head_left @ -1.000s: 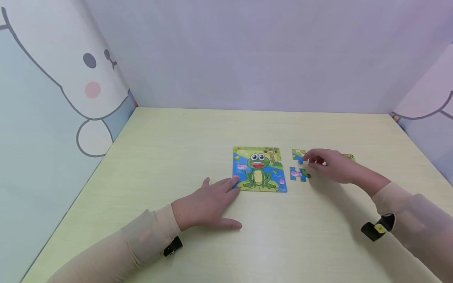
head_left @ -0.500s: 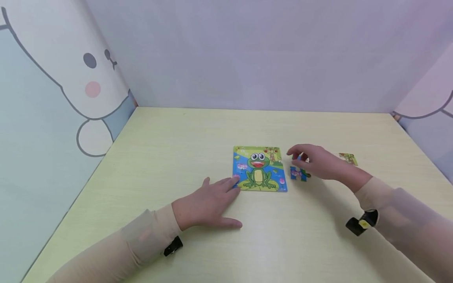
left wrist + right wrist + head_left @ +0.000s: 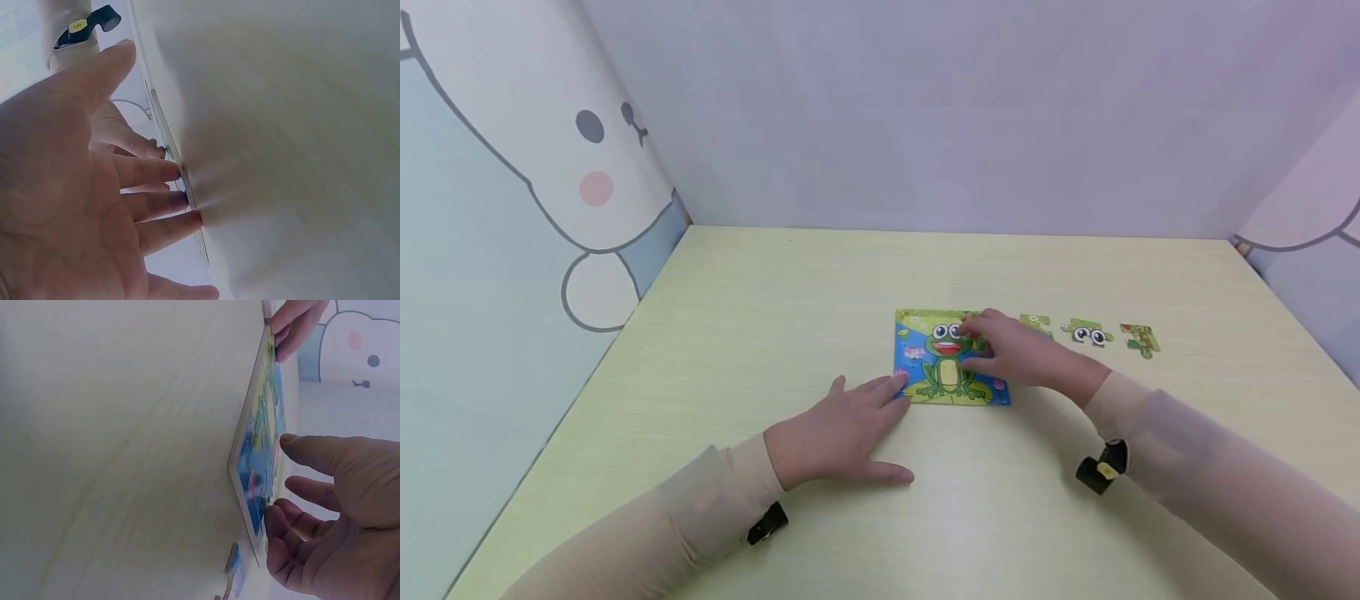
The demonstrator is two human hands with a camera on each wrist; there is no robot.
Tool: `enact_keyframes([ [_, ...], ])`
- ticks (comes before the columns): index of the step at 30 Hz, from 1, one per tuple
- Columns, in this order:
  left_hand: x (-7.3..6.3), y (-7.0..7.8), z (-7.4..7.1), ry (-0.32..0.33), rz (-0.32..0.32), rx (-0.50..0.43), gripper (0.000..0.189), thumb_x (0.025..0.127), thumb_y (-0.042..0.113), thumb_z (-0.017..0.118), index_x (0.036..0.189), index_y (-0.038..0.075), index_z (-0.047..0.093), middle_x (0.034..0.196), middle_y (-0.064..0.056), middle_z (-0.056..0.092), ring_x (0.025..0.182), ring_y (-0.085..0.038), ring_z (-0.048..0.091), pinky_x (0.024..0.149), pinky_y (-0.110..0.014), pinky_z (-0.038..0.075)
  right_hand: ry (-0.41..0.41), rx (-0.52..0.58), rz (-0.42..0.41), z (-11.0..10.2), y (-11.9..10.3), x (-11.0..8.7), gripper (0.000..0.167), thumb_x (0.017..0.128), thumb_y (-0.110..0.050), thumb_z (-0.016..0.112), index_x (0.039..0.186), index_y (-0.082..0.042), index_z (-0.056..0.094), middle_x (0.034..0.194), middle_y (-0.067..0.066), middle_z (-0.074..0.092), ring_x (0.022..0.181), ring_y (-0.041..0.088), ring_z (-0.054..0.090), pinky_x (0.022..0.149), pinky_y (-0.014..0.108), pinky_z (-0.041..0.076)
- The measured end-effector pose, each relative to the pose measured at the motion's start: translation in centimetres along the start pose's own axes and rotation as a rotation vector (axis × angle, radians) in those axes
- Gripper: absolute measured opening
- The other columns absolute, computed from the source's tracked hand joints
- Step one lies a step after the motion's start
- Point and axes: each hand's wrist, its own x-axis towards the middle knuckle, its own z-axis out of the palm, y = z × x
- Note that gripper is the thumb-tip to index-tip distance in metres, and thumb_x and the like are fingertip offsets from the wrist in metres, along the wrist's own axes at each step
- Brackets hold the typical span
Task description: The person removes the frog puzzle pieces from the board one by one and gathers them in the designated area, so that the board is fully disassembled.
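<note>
A square frog jigsaw puzzle (image 3: 948, 375) lies flat on the table, a green frog on blue and yellow-green. My left hand (image 3: 847, 433) rests with straight, spread fingers, their tips at the puzzle's lower left edge. Over its right half hovers my right hand (image 3: 1022, 354), covering part of the picture. In the right wrist view that hand's thumb and bent fingers (image 3: 287, 537) stand apart, with no piece showing between them. Right of the puzzle lie loose pieces: a green corner piece (image 3: 1036, 322), partly hidden by the right hand, one with frog eyes (image 3: 1087, 334) and one with a tree (image 3: 1142, 339).
The pale wooden table (image 3: 775, 308) is walled by light fabric with cartoon figures (image 3: 597, 150). A loose blue piece (image 3: 236, 572) lies beside the puzzle's edge in the right wrist view. Black camera straps (image 3: 1103, 468) sit on both wrists.
My right hand has moved left from the loose pieces to above the puzzle's right half. The frog-eyes and tree pieces have come into full sight. The left hand has stayed still.
</note>
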Motion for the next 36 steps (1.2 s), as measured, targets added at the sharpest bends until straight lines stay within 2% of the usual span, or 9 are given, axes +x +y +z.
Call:
enact_keyframes([
  [6, 0.1, 0.0, 0.0, 0.002, 0.003, 0.006, 0.085, 0.092, 0.068, 0.067, 0.151, 0.009, 0.051, 0.17, -0.011, 0.034, 0.156, -0.028, 0.037, 0.107, -0.077, 0.04, 0.004, -0.069, 0.021, 0.3, -0.8, 0.4, 0.053, 0.098, -0.032, 0.075, 0.142, -0.005, 0.062, 0.134, 0.017, 0.06, 0.112, 0.028, 0.062, 0.103, 0.05, 0.054],
  [12, 0.1, 0.1, 0.0, 0.0, 0.001, 0.009, 0.085, 0.092, 0.068, 0.067, 0.151, 0.009, 0.051, 0.171, -0.011, 0.034, 0.156, -0.028, 0.037, 0.107, -0.077, 0.039, -0.008, -0.085, 0.046, 0.3, -1.3, 0.6, 0.05, 0.098, -0.032, 0.076, 0.138, -0.005, 0.064, 0.13, 0.018, 0.06, 0.111, 0.029, 0.061, 0.102, 0.051, 0.054],
  [25, 0.0, 0.2, -0.1, -0.013, -0.008, 0.021, 0.087, 0.092, 0.07, 0.065, 0.152, 0.009, 0.05, 0.171, -0.012, 0.034, 0.156, -0.029, 0.036, 0.107, -0.078, 0.038, -0.07, -0.051, 0.082, 0.0, -1.9, 0.9, 0.046, 0.099, -0.031, 0.074, 0.135, -0.006, 0.061, 0.135, 0.018, 0.056, 0.114, 0.03, 0.059, 0.104, 0.052, 0.051],
  [36, 0.1, 0.2, -0.1, -0.019, -0.01, 0.006, 0.087, 0.092, 0.068, 0.066, 0.153, 0.009, 0.049, 0.171, -0.012, 0.033, 0.157, -0.03, 0.036, 0.109, -0.078, 0.038, -0.017, -0.026, 0.065, 0.4, -1.4, 0.5, 0.045, 0.098, -0.027, 0.076, 0.131, -0.005, 0.056, 0.129, 0.018, 0.06, 0.111, 0.031, 0.062, 0.098, 0.05, 0.054],
])
